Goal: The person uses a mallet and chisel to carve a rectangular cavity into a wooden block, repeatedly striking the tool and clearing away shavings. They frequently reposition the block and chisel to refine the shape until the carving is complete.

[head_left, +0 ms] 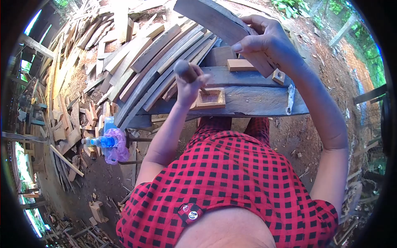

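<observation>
My left hand (189,91) is wrapped round the wooden handle of a chisel (186,71). The chisel leans, and its lower end meets the hollowed recess of a small wooden block (217,104) on the bench. Raised at the upper right, my right hand (271,44) grips a thick length of wood (209,20), thumb on its near face. That piece is held above the bench, apart from the chisel. Part of the block's left end is hidden behind my left hand.
The plank bench (252,99) also bears a flat wooden piece (241,65), a small block with a hole (278,76) and a pale narrow object (290,99). Stacked boards (144,62) lie left. A bottle (105,142) with pink plastic (118,151) is at lower left.
</observation>
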{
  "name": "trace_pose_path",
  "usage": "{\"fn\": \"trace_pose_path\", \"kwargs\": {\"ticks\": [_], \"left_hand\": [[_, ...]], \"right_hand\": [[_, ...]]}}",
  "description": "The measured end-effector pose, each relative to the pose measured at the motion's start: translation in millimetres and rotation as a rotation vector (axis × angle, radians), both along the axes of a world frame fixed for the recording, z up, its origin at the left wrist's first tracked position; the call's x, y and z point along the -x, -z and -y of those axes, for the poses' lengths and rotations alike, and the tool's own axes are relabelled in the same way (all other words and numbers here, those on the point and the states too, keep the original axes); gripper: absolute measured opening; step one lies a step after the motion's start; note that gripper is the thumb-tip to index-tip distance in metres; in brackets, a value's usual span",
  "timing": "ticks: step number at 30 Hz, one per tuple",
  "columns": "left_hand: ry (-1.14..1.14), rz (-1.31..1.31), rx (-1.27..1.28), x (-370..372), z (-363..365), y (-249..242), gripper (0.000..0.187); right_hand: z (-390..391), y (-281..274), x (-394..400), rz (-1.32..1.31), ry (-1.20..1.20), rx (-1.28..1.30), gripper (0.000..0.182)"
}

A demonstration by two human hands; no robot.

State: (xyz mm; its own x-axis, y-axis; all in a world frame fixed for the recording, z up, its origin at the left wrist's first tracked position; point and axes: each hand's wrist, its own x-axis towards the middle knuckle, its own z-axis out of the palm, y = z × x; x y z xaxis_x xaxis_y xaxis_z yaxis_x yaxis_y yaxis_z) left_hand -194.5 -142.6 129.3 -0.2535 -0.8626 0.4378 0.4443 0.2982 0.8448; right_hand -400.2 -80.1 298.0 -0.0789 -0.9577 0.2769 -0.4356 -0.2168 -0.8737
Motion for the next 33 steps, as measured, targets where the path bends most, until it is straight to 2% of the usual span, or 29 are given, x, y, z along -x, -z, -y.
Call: {"fn": "trace_pose_path", "kwargs": {"ticks": [2,8,13,16,19,21,23,25,27,29,30,31,32,33], "left_hand": [[0.040,-0.005,-0.084,2,10,-4,0.018],[0.081,0.135,-0.032,4,5,-14,0.018],[0.075,0.138,-0.024,5,4,-12,0.019],[0.090,0.166,-0.042,6,10,-11,0.019],[0.102,0.201,-0.047,10,19,-8,0.018],[0.103,0.216,-0.032,13,20,-8,0.018],[0.112,0.209,-0.043,15,19,-8,0.017],[0.098,0.227,-0.046,15,17,-9,0.017],[0.088,0.242,-0.042,17,16,-11,0.017],[0.076,0.216,-0.049,17,16,-5,0.014],[0.087,0.175,-0.039,17,18,1,0.014],[0.077,0.321,-0.035,13,24,11,0.013],[0.095,0.168,-0.044,15,21,16,0.016],[0.150,0.224,-0.063,13,21,12,0.019]], "right_hand": [[-3,-2,-3,-0.008,-0.005,0.021,0.070],[-17,-13,-2,0.006,-0.048,0.029,0.071],[-14,-8,-3,0.026,-0.061,0.048,0.072],[-13,-19,-6,-0.001,-0.073,0.066,0.067],[-10,-37,-10,-0.100,-0.029,0.112,0.073],[-5,-42,-15,-0.034,-0.074,0.024,0.074],[3,-18,-17,-0.040,-0.160,0.000,0.077],[11,-6,-17,-0.469,-0.255,-0.181,0.076],[12,-14,-12,-0.474,-0.231,-0.248,0.077],[8,-39,-17,-0.351,-0.124,-0.165,0.078],[8,-44,-16,-0.144,-0.142,-0.090,0.079],[7,-50,-19,-0.061,-0.125,0.056,0.076],[5,-50,-22,0.065,-0.123,0.154,0.075],[3,-42,-22,0.005,-0.079,0.168,0.075]]}}
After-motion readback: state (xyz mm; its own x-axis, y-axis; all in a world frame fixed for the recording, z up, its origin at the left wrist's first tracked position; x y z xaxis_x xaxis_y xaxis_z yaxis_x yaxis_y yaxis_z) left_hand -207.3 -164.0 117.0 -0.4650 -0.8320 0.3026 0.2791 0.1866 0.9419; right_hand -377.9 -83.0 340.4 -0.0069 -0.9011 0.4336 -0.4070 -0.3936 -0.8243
